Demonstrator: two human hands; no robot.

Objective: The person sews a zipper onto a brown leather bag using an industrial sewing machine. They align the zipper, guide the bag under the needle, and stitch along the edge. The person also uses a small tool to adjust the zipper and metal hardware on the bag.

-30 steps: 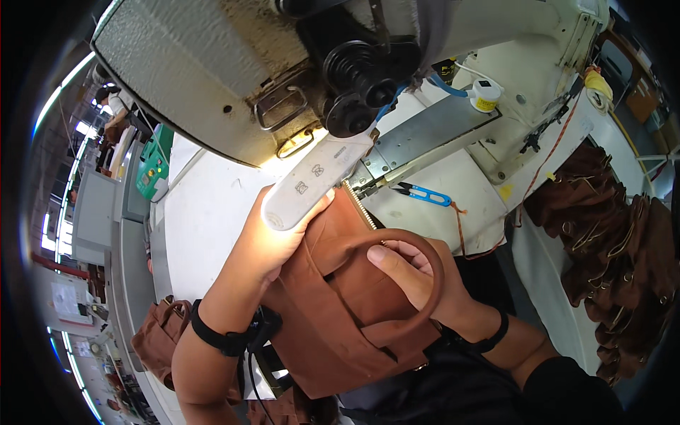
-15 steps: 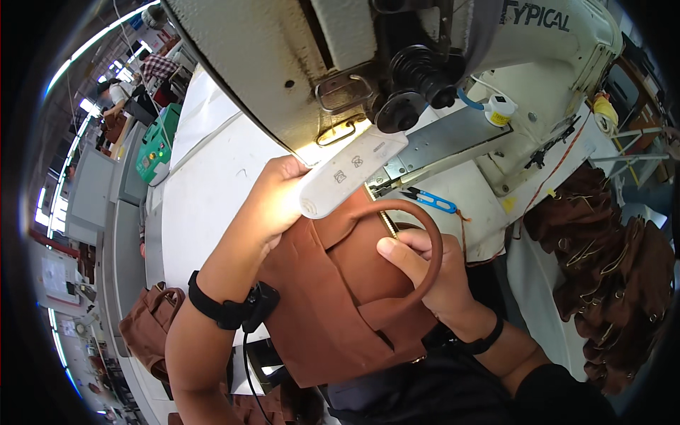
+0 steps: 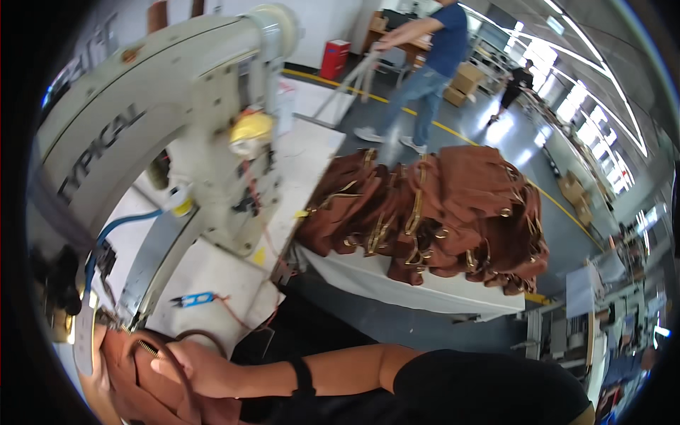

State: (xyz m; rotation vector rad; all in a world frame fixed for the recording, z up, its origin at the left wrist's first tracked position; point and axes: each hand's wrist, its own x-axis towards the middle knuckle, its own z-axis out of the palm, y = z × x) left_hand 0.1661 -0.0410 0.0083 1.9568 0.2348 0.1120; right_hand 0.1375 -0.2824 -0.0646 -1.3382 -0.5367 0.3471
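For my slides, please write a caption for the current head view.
Right hand holds a brown, loop-handled bag at a pale metal sewing machine.

The brown bag point(image 3: 124, 375) ran off into the dark lower-left rim, its handle point(image 3: 185, 389) hiding part of the right hand point(image 3: 205, 372). The top edge cut off a standing person's point(image 3: 446, 42) head; a distant walker point(image 3: 517, 83) was too small to make out.

The white worktop point(image 3: 202, 265), left of centre, carries the sewing machine point(image 3: 170, 81), blue thread snips point(image 3: 197, 299) and a reddish thread point(image 3: 231, 313). Right of it — mid-frame — a white-draped worktop point(image 3: 397, 300) bears heaped brown bags point(image 3: 439, 212). Grey floor point(image 3: 386, 327), across the upper middle and right, holds a red box point(image 3: 334, 59) and cardboard boxes point(image 3: 467, 76).
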